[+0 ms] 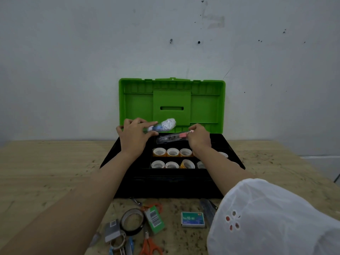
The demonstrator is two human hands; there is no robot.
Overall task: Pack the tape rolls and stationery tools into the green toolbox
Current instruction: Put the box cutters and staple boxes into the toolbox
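The green toolbox stands open against the wall, its black base holding two rows of small tape rolls. Over the back of the base, my left hand grips a plastic-wrapped blue and white tool. My right hand holds a clear-packaged tool with a pink part by its right end, just above the tray.
On the wooden table in front of the toolbox lie a black tape roll, a green barcoded pack, orange scissors, a staples box, a grey cutter and small clips. My white sleeve covers the lower right.
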